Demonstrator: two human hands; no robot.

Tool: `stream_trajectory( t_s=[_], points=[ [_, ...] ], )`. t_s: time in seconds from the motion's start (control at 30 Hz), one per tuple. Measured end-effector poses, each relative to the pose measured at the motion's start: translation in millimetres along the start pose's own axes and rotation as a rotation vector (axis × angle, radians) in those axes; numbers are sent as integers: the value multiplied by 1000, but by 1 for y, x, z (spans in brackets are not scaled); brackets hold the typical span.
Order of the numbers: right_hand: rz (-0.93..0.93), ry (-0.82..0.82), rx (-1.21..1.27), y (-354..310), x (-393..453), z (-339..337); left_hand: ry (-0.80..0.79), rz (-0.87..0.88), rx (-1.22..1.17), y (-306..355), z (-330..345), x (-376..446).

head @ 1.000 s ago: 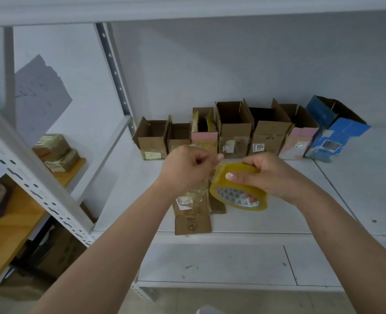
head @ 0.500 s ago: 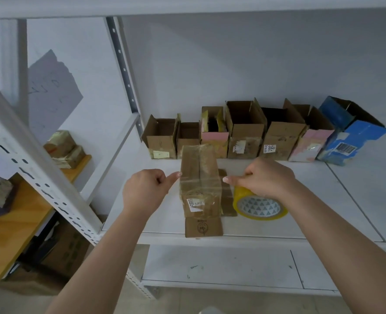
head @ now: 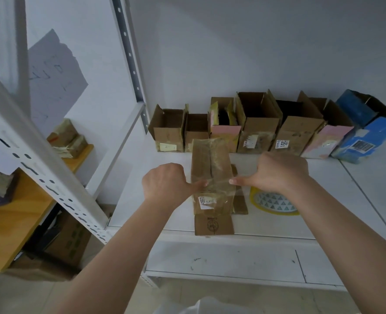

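A closed brown cardboard box (head: 210, 168), wrapped in clear tape, stands near the front of the white shelf (head: 278, 225), with two of its flaps lying flat on the shelf. My left hand (head: 167, 184) is at the box's left side, fingers curled, and its thumb tip presses the front of the box top. My right hand (head: 275, 173) is at the right side, its thumb pointing at the same edge. A yellow tape roll (head: 275, 203) lies under that hand, whose curled fingers cover the roll's far rim. A clear strip runs from the roll to the box.
A row of several open cardboard boxes (head: 257, 128) lines the back wall, ending in a blue box (head: 368, 137) at the right. A perforated white upright (head: 40, 175) crosses the left foreground. Behind it, small boxes sit on a wooden table (head: 17, 223).
The roll went from raised in front of me down onto the shelf at the right of the box. My left hand moved from beside the box to its edge, and both thumbs now press there.
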State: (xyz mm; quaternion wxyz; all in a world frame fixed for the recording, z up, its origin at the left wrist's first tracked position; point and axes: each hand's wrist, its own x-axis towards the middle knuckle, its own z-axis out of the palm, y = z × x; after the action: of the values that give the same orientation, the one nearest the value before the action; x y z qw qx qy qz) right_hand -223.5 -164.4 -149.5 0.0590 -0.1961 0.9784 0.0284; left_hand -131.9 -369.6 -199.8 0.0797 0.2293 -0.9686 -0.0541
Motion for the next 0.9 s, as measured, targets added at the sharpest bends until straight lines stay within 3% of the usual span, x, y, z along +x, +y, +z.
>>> stream_trajectory(
  t_s=[0.2, 0.43, 0.5, 0.63, 0.73, 0.83, 0.9],
  points=[
    [17, -62, -117, -9, 8, 7, -33, 6, 37, 0, 6, 3],
    [57, -168, -13, -1, 12, 17, -119, -95, -128, -8, 25, -5],
    [58, -179, 13, 0, 11, 20, -180, -130, -284, -9, 34, -11],
    [72, -213, 86, 4, 7, 25, -282, -193, -827, -3, 53, -24],
    [70, -223, 125, 6, 5, 26, -295, -348, -1118, 8, 74, -33],
    [66, -228, 156, 9, 5, 27, -285, -388, -1082, 11, 89, -39],
    [58, -223, 175, 11, 6, 29, -229, -306, -896, 3, 87, -35]
  ],
)
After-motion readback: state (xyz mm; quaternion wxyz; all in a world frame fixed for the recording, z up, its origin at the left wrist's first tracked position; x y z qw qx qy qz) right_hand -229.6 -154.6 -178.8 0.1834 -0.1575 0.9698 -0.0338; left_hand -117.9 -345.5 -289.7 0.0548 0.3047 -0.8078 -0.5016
